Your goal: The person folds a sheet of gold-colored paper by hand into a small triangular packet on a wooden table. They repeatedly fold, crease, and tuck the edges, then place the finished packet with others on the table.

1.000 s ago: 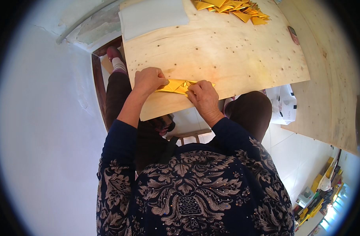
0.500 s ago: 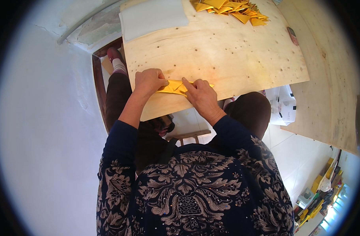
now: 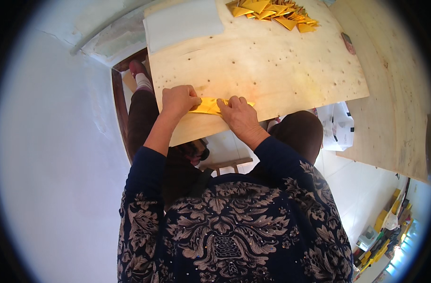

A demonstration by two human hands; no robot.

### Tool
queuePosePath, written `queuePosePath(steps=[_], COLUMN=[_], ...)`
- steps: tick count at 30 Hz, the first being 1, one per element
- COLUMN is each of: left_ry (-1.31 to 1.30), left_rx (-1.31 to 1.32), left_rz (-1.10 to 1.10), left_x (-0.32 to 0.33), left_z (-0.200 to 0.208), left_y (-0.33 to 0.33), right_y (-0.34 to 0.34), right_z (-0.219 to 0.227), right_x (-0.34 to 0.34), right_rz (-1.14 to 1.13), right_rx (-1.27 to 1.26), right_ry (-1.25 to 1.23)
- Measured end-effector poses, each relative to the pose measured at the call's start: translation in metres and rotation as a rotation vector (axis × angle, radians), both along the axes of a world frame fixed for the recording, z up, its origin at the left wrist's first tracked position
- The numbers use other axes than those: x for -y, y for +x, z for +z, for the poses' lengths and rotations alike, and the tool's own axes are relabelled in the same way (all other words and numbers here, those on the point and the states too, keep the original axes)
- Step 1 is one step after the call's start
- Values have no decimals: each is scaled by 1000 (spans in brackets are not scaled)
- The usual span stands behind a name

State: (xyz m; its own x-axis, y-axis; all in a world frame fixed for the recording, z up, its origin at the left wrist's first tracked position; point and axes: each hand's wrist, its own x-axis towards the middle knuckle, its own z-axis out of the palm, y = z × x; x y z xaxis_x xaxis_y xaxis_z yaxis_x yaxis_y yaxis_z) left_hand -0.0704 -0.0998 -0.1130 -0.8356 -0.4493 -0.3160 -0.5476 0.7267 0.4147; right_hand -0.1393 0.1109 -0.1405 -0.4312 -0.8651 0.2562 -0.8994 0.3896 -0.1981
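Observation:
A strip of shiny gold folded paper lies near the front edge of the wooden board. My left hand pinches its left end between thumb and fingers. Over its right part is my right hand, fingers bent and thumb pressing on the paper; a pointed gold tip pokes out past the fingers. The paper's underside and the parts beneath my fingers are hidden.
At the board's far side lies a heap of folded gold paper pieces. White sheets rest at the far left, a small dark red object near the right edge. A white bag stands below the right edge.
My right thumb has shifted slightly left and down along the gold paper, and the paper between my hands looks flatter. My left hand keeps its pinch.

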Motion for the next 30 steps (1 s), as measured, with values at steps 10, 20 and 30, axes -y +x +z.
queuePosePath(steps=[10,20,30], left_ry=[-291,-255,-150], left_rx=[-462,-351,-457], left_rz=[-317,-332,-304], left_x=[-75,-79,-74], left_z=[-38,-43,-46], left_y=[47,54,58], right_y=[-2,3,23], right_z=[-1,12,-6], right_x=[1,-38,18], right_rz=[11,70,125], right_rx=[3,28,301], right_ry=[-21,-22,-77])
